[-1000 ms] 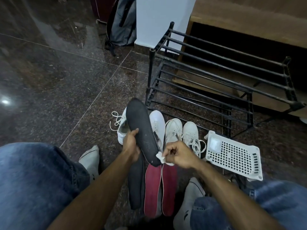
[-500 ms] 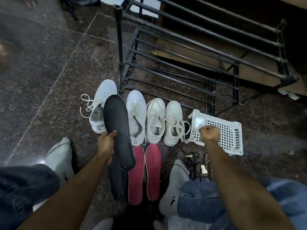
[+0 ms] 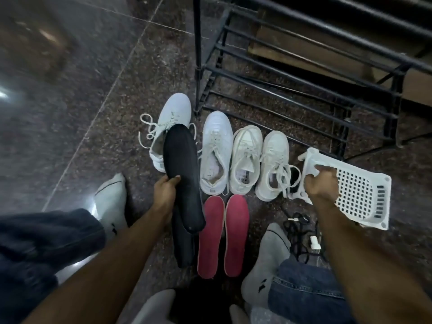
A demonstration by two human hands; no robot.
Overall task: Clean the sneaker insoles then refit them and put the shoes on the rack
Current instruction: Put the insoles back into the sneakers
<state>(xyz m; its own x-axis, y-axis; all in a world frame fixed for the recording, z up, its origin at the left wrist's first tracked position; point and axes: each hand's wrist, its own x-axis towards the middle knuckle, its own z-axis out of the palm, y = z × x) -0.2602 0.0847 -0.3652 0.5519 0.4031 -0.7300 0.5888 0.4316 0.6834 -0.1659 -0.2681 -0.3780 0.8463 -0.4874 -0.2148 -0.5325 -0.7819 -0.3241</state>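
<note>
My left hand (image 3: 166,190) grips a black insole (image 3: 180,164) by its edge and holds it tilted above the floor, in front of the leftmost white sneaker (image 3: 170,118). A second black insole (image 3: 184,249) lies under it. Two red insoles (image 3: 210,235) lie side by side on the floor below three more white sneakers (image 3: 216,146). My right hand (image 3: 323,183) reaches into the left end of a white plastic basket (image 3: 364,195), fingers curled down over something white; whether it holds it is hidden.
A black metal shoe rack (image 3: 280,73) stands just behind the sneakers, its bars bare. A black cable with a white plug (image 3: 301,237) lies beside my right foot (image 3: 268,258). My left foot (image 3: 112,202) rests on the dark stone floor.
My right hand left the black insole, where it held a white wipe, and moved right into the basket. The left hand kept its grip on the insole. The view tilted down.
</note>
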